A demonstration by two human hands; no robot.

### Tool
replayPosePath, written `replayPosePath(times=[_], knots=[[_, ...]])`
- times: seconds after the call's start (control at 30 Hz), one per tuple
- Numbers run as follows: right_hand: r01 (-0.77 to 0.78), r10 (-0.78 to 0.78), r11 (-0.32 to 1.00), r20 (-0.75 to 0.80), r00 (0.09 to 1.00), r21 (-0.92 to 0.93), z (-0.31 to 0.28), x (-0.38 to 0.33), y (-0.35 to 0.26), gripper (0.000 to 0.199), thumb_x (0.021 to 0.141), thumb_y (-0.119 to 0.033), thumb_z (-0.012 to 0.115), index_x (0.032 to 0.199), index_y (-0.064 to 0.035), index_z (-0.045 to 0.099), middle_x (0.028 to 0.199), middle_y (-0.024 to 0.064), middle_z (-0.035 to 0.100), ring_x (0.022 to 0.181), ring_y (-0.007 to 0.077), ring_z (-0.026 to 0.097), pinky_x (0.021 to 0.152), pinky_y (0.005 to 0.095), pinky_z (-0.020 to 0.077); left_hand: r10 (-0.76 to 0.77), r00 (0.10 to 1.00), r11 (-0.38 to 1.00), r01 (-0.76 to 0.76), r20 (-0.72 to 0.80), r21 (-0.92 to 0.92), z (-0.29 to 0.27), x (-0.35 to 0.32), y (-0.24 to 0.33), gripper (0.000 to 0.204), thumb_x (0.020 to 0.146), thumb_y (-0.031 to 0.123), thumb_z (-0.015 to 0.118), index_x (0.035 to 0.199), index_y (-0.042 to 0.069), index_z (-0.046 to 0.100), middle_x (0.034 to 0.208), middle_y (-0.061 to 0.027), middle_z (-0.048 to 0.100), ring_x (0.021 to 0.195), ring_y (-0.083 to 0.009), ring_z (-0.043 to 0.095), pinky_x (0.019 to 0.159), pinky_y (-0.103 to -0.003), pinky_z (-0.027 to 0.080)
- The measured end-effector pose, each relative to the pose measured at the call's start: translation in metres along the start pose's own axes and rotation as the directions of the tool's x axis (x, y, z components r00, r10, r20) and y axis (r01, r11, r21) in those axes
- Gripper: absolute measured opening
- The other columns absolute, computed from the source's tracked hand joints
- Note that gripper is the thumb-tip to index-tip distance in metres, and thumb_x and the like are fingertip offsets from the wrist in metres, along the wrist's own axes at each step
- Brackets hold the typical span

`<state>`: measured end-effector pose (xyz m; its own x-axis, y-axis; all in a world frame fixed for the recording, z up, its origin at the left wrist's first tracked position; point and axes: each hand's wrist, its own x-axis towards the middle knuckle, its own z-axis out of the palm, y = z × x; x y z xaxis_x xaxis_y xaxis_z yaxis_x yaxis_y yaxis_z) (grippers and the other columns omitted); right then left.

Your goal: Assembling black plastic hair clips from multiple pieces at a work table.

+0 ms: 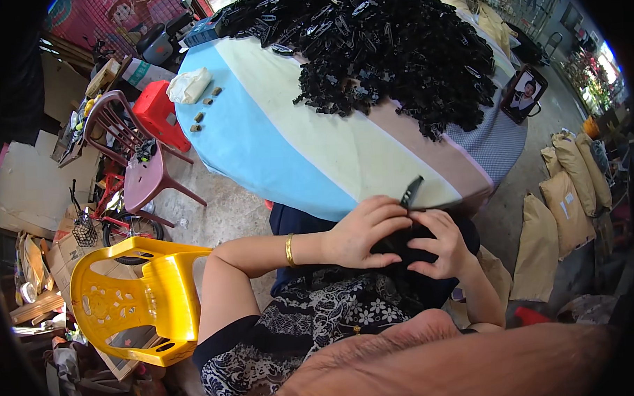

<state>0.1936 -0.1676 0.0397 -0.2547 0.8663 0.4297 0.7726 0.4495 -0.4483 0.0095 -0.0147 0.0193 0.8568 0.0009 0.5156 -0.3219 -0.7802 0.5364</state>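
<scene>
A slim black hair clip (412,192) sticks up between the fingertips of both my hands, over my lap at the table's near edge. My left hand (366,232), with a gold bangle at the wrist, has its fingers closed at the clip's lower end. My right hand (441,244) meets it from the other side, fingers bent and fingertips against the same end. Which fingers bear the clip is partly hidden. Beyond them, a large heap of black hair clips (368,49) covers the far part of the cloth-covered table (279,122).
A white plastic bag (189,86) and several small brown blocks (198,117) lie at the table's left. A framed photo (523,95) stands by its right edge. A yellow chair (173,280) and a pink chair (145,183) are on the left; filled sacks (542,242) on the right.
</scene>
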Motion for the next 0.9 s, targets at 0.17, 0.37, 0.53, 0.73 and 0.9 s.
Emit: replayPosePath(times=[0.17, 0.37, 0.53, 0.73, 0.9], knots=[[-0.085, 0.085, 0.996, 0.005, 0.996, 0.002, 0.003, -0.013, -0.002, 0.027, 0.062, -0.023, 0.079, 0.069, -0.0054, 0.060, 0.087, 0.0095, 0.064, 0.080, 0.0271, 0.061, 0.068, 0.0353, 0.0490, 0.251, 0.956, 0.967, -0.254, 0.154, -0.004, 0.022, -0.011, -0.003, 0.040, 0.078, 0.030, 0.068, 0.105, 0.002, 0.058, 0.105, -0.0131, 0.058, 0.108, -0.0319, 0.053, 0.099, -0.050, 0.038], [-0.086, 0.079, 0.995, -0.139, 0.987, -0.044, -0.009, 0.019, 0.016, 0.019, 0.065, -0.010, 0.076, 0.072, -0.0038, 0.060, 0.073, 0.0075, 0.062, 0.066, 0.0255, 0.060, 0.058, 0.0334, 0.0483, 0.219, 0.975, 0.970, -0.214, -0.030, 0.113, -0.046, 0.018, -0.028, 0.022, 0.075, 0.013, 0.071, 0.093, 0.003, 0.062, 0.095, -0.0119, 0.062, 0.093, -0.0291, 0.061, 0.078, -0.036, 0.052], [-0.132, 0.090, 0.981, -0.263, 0.961, -0.145, -0.022, 0.096, 0.052, 0.034, 0.072, -0.009, 0.072, 0.102, 0.0020, 0.060, 0.105, 0.0182, 0.061, 0.093, 0.0331, 0.060, 0.080, 0.0356, 0.0495, -0.115, 0.892, 0.857, 0.312, -0.438, 0.410, -0.144, 0.057, -0.159, 0.027, 0.080, 0.021, 0.065, 0.097, 0.001, 0.062, 0.105, -0.0175, 0.059, 0.101, -0.0354, 0.053, 0.091, -0.040, 0.042], [-0.348, 0.227, 0.854, -0.325, 0.918, -0.387, -0.027, 0.224, 0.153, 0.050, 0.083, -0.033, 0.063, 0.115, 0.0055, 0.054, 0.116, 0.0217, 0.057, 0.107, 0.0370, 0.052, 0.093, 0.0389, 0.0420, -0.711, 0.382, 0.523, 0.848, -0.590, -0.081, -0.242, 0.050, -0.352, 0.074, 0.083, 0.062, 0.046, 0.110, -0.006, 0.059, 0.108, -0.0270, 0.060, 0.106, -0.0389, 0.056, 0.091, -0.041, 0.043], [-0.477, 0.364, 0.476, -0.328, 0.872, -0.739, -0.032, 0.288, 0.214, 0.054, 0.082, -0.050, 0.058, 0.107, -0.0021, 0.057, 0.099, 0.0131, 0.059, 0.100, 0.0285, 0.052, 0.079, 0.0411, 0.0441, -0.706, 0.356, 0.603, 0.755, -0.613, -0.256, -0.239, 0.068, -0.423, 0.080, 0.081, 0.064, 0.048, 0.121, -0.005, 0.052, 0.119, -0.0266, 0.056, 0.116, -0.0377, 0.050, 0.100, -0.038, 0.036]])
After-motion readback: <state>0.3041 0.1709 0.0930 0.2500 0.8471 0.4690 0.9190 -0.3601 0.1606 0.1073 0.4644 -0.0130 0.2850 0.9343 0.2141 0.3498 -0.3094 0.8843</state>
